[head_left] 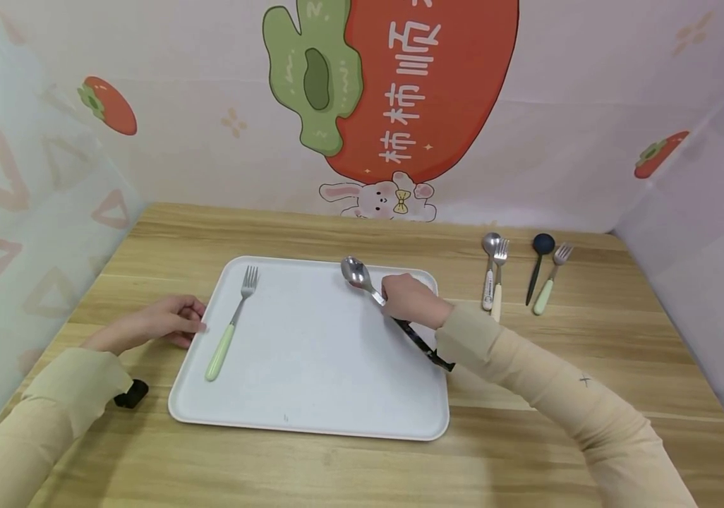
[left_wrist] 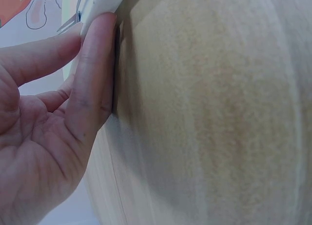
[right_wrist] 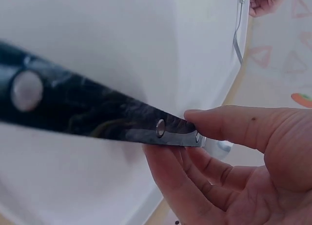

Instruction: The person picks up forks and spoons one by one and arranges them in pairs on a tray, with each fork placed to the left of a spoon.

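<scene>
A large metal spoon [head_left: 356, 272] with a black riveted handle [right_wrist: 97, 108] slants over the right part of a white rectangular tray [head_left: 317, 360]. My right hand [head_left: 415, 300] pinches it where the handle meets the metal neck, thumb on one side and fingers on the other. The bowl points toward the back of the table. At the tray's left edge, my left hand [head_left: 168, 321] grips the rim between thumb and fingers, as the left wrist view shows close up. A fork [head_left: 225, 347] with a pale green handle lies on the tray's left side, tines toward the back.
Right of the tray lie a small metal spoon [head_left: 487, 279], a cream-handled fork [head_left: 498, 268], a black spoon [head_left: 543, 245] and another green-handled fork [head_left: 546, 291]. The wooden table [head_left: 260, 466] meets a printed wall covering [head_left: 197, 155] at the back and sides.
</scene>
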The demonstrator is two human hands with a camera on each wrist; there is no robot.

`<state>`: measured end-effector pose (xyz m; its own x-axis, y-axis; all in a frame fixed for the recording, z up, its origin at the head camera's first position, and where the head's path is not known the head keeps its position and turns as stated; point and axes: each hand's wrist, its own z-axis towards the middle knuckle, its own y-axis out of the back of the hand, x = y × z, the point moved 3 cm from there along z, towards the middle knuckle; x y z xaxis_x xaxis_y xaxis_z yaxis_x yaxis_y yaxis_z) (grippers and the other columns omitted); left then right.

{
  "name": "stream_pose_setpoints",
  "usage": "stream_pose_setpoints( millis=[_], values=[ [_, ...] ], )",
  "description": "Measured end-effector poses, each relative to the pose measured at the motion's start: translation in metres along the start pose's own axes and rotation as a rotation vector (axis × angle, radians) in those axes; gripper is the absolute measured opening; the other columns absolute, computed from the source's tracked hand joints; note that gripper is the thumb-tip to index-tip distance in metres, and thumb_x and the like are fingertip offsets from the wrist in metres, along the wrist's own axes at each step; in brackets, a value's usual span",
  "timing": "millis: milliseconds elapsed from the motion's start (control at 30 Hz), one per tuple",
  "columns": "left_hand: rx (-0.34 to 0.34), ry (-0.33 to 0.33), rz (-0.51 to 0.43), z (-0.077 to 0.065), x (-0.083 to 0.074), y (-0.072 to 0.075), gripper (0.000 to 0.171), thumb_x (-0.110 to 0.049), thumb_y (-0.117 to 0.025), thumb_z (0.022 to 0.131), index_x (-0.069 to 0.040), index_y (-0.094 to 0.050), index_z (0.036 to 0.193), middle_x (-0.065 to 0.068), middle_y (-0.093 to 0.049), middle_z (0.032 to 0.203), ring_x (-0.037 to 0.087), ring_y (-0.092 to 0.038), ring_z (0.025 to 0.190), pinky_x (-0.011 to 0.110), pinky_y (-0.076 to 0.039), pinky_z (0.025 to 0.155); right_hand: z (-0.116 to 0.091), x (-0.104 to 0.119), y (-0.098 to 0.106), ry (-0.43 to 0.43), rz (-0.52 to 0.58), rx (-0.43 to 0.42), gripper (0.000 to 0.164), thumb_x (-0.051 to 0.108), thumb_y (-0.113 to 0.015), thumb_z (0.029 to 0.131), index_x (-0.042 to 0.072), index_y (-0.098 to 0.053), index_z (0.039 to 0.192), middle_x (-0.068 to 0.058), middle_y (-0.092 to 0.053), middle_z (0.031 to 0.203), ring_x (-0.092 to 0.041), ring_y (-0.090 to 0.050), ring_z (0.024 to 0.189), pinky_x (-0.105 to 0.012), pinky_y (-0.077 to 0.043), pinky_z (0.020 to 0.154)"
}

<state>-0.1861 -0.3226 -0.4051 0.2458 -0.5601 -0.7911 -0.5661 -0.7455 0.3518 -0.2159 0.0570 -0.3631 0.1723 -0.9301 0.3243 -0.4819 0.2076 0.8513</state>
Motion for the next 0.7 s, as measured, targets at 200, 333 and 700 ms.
stream_pose_setpoints(
  millis=[200, 333, 700],
  values=[
    [-0.002, 0.007, 0.001, 0.0, 0.0, 0.0, 0.039, -0.005, -0.058, 0.086, 0.017, -0.037, 0.111, 0.007, -0.053, 0.085, 0.012, -0.056, 0.071, 0.028, -0.054, 0.062, 0.002, 0.014, -0.009, 0.015, 0.089, 0.019, 0.004, 0.004, -0.056, 0.082, 0.005, -0.054, 0.086, -0.006, -0.057, 0.076, -0.014, -0.054, 0.056, -0.022, -0.046, 0.047],
    [-0.003, 0.014, -0.006, 0.0, 0.0, 0.0, 0.039, -0.005, -0.057, 0.086, 0.016, -0.037, 0.111, 0.007, -0.052, 0.085, 0.012, -0.056, 0.072, 0.028, -0.054, 0.062, 0.003, 0.024, -0.014, 0.032, 0.162, 0.045, 0.005, 0.003, -0.057, 0.081, 0.004, -0.054, 0.085, -0.007, -0.057, 0.075, -0.015, -0.056, 0.055, -0.023, -0.049, 0.049],
    [0.005, 0.018, 0.004, -0.001, -0.001, 0.0, 0.041, -0.008, -0.058, 0.087, 0.016, -0.036, 0.113, 0.009, -0.052, 0.09, 0.013, -0.056, 0.075, 0.029, -0.054, 0.065, 0.008, 0.047, -0.028, 0.034, 0.365, 0.098, 0.01, 0.003, -0.062, 0.08, 0.001, -0.053, 0.081, -0.009, -0.056, 0.069, -0.014, -0.058, 0.051, -0.024, -0.053, 0.052]
  ],
)
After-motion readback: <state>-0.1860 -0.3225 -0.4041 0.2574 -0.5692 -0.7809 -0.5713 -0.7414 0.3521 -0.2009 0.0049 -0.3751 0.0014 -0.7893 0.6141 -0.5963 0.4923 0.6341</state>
